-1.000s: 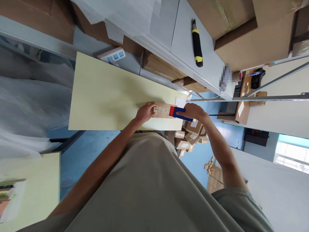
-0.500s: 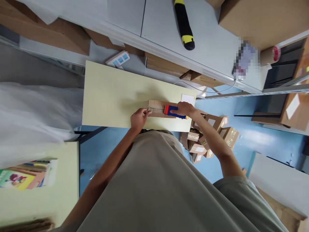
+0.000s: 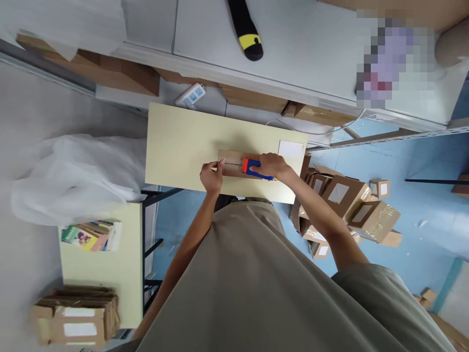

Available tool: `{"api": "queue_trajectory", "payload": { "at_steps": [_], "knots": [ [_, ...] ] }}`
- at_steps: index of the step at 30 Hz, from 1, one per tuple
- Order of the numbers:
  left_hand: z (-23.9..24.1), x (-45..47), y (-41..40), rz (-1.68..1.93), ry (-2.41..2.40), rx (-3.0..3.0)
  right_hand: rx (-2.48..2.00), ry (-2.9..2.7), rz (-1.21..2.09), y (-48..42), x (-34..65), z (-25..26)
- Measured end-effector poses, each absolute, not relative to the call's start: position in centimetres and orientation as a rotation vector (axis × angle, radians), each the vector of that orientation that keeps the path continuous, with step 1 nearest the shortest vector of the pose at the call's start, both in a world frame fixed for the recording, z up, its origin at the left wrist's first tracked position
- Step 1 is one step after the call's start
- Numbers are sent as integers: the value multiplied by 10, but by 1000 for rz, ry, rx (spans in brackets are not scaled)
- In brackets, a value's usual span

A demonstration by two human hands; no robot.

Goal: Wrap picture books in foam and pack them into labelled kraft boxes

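A narrow brown cardboard box (image 3: pixel 231 171) lies flat on the pale yellow table (image 3: pixel 179 142), a seam running along its top. At the box's left end is my left hand (image 3: pixel 212 177), fingers bent, with the thumb tip on the edge. Whether a strip of tape is under those fingertips is too small to tell. My right hand (image 3: pixel 271 165) is wrapped around a blue and red tape dispenser (image 3: pixel 252 167), whose red end rests over the middle of the box. The dispenser's underside and the box's right part are hidden.
A white sheet (image 3: pixel 291 148) lies on the table's right. Behind are a power strip (image 3: pixel 191 96) and a grey shelf (image 3: pixel 293 63) bearing a black-and-yellow handle (image 3: pixel 249 34). Cartons (image 3: pixel 344 195) pile on the floor to the right. Flattened cardboard (image 3: pixel 80 313) and booklets (image 3: pixel 88 237) lie at left.
The camera view has shifted, showing more of the left table and the floor cartons. My left hand has moved slightly up across the box's end. The dispenser stays at about the same spot on the box.
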State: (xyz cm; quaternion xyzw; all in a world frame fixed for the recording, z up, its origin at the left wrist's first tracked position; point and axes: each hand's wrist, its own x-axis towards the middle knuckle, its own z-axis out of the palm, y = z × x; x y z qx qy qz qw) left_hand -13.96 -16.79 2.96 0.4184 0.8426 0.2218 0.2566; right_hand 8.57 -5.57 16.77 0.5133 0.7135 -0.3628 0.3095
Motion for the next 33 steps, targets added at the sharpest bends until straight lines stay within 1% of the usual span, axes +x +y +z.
{"api": "queue_trajectory", "payload": {
  "at_steps": [5, 10, 14, 23, 33],
  "knots": [
    [30, -129, -168, 650, 2383, 1055, 1317, 1901, -1058, -53, 115, 173],
    [28, -124, -167, 625, 2417, 1052, 1319, 1874, -1021, -61, 182, 198],
    [30, -121, -166, 572, 2403, 1060, 1352, 1804, -1038, -66, 222, 198],
    [36, -118, -163, 478, 2412, 1114, 1501, 1757, -950, -80, 197, 161],
    [36, -120, -164, 462, 2391, 1145, 1570, 1802, -910, -102, 178, 146]
  ]
}}
